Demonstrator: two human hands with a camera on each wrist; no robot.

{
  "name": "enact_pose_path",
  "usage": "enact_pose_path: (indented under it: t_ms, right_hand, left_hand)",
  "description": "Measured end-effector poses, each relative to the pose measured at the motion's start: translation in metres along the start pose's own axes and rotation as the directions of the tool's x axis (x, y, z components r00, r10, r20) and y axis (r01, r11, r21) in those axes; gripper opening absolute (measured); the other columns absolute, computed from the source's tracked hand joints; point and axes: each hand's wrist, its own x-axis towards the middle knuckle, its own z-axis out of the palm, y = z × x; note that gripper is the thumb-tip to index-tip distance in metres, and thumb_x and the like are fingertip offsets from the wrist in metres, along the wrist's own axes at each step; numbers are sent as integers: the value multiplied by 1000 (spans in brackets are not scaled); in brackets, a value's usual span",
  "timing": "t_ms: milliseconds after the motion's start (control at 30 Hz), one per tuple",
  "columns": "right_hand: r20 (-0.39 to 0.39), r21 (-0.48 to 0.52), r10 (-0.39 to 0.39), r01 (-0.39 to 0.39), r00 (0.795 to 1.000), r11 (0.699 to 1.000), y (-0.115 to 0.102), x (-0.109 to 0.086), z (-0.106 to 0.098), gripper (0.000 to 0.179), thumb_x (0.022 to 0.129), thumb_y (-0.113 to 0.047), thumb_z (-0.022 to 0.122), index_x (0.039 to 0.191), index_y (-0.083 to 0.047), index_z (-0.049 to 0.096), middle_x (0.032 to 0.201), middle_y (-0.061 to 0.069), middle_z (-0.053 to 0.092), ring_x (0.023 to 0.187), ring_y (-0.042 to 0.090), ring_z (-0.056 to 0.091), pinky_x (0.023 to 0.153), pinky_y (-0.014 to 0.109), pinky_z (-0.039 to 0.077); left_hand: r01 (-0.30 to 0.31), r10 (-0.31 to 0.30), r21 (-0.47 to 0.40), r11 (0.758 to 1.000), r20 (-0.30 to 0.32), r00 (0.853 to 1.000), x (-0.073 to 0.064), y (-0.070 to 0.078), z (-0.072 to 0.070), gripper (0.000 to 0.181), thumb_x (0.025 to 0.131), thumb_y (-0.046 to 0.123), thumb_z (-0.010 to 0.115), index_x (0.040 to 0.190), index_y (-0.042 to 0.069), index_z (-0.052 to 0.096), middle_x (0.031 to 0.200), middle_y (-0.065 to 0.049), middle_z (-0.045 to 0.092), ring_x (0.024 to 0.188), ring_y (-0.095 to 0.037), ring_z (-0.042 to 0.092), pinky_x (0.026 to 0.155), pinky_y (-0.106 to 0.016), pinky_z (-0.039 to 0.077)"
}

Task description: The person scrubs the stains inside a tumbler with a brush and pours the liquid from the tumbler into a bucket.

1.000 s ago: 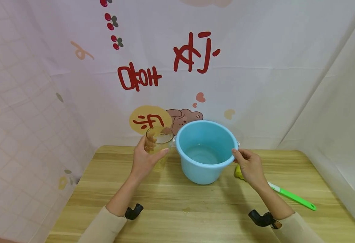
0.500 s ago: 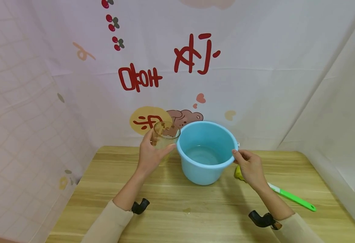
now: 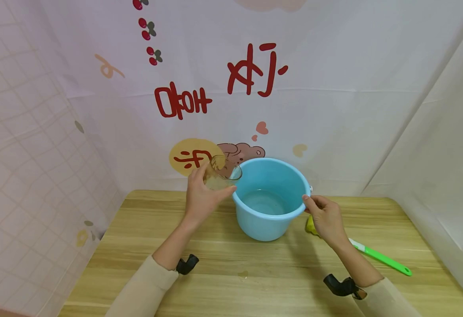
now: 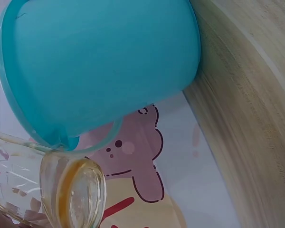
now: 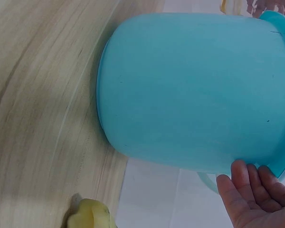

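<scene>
While the pale wood-grained table [image 3: 287,290] is bearing the round light-blue plastic bucket [image 3: 261,225] toward its far side, my right hand [image 3: 326,220] is pinching the bucket's right rim, seemingly to steady it. Farther right, a long green-handled, yellow-headed tool [image 3: 379,255] is lying. My left hand [image 3: 200,199] is gripping an amber-tinted clear drinking glass [image 3: 217,180] tilted at the left rim, probably so its mouth is facing inward.

The cream-sleeved left forearm [image 3: 172,246] and cream-sleeved right forearm [image 3: 354,263] converged toward the far edge of the wooden desk [image 3: 215,290]; the bare left hand [image 3: 201,197] gripped, thumb [image 3: 223,193] pointing toward the bare right hand [image 3: 326,218], which pinched with bent fingers [image 5: 241,178].
</scene>
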Motion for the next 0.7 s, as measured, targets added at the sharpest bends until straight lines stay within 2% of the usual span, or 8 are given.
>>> enact_pose_path:
  t_ms: [100,333,567,700]
  right_hand:
    - [-3,0,2,-2,1000,1000,0,0,0,45,106,-35,64,117,8,73,107,21,75,82,-4,70,79,11,53]
    - [0,7,9,-9,1000,1000,1,0,1,46,106,-35,64,119,8,73,110,22,74,83,-4,70,79,12,53]
    - [8,3,11,-11,1000,1000,0,-1,0,46,107,-36,63,120,6,73,109,20,75,84,-4,70,80,12,52]
    - [3,-10,6,-6,1000,1000,0,-1,0,45,107,-37,63,118,6,74,107,18,75,86,2,71,79,13,53]
  left_hand:
    - [0,0,57,998,-2,1000,0,2,3,102,73,39,96,156,5,45,157,-15,43,145,-34,36,110,-66,41]
    - [-21,19,107,994,11,1000,2,7,5,98,74,36,96,154,8,48,157,-12,44,150,-35,30,112,-68,37]
    - [-40,37,148,988,25,999,5,12,6,95,73,36,96,152,10,50,154,-11,47,143,-32,37,109,-65,42]
    - [-69,64,183,981,32,997,6,15,8,93,73,35,96,151,10,52,149,-10,52,136,-31,41,105,-62,46]
